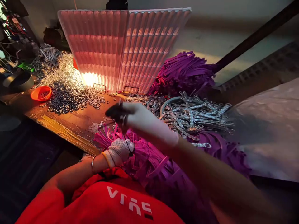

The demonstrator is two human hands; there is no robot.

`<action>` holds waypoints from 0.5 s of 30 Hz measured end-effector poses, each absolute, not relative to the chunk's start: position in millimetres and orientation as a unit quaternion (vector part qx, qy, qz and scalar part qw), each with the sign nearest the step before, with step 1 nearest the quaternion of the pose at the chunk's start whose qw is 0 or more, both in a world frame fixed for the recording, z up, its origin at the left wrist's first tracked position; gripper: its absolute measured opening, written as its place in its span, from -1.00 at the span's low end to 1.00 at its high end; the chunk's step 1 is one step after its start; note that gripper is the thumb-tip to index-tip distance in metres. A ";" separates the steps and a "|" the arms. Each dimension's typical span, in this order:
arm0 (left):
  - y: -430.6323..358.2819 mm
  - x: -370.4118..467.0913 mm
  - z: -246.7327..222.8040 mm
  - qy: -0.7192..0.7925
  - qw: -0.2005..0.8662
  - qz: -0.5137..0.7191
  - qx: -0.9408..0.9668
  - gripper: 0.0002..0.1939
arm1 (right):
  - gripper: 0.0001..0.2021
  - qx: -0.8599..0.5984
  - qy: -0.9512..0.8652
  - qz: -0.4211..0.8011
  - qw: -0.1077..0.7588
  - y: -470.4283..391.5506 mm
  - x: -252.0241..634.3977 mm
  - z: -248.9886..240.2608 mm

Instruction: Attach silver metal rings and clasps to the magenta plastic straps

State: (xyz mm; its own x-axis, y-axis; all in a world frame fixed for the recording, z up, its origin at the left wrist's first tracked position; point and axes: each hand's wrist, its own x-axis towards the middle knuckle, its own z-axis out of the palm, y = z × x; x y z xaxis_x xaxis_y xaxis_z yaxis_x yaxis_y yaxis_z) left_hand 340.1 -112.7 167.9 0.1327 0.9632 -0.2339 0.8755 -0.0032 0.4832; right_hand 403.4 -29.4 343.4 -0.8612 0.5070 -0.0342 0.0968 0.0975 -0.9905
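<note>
My left hand (118, 151), in a white knit glove, is closed low over the purple straps (149, 161) at the table's front. A thin dark cord (128, 143) runs from its fist up toward my right hand. Above it, my right hand (126, 114) wears a white glove with dark fingers. Its fingers are curled together, slightly blurred, and a small shiny ring-shaped piece shows at them. What they pinch is partly hidden. A small metal ring (101, 123) lies just left of my right hand, by the strap ends.
Loose metal rings (67, 96) are heaped on the table (77, 119), beside an orange bowl (41, 94). A corrugated panel (123, 53) stands at the back. Right of my hand, a basin (167, 104) overflows with silvery braided pieces (196, 113). More purple straps (187, 70) are piled behind.
</note>
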 end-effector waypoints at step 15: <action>-162.7 278.7 191.9 0.745 0.269 0.494 0.358 -0.73 | -0.75 -0.364 -0.375 0.835 0.173 -32.8 446.8 167.7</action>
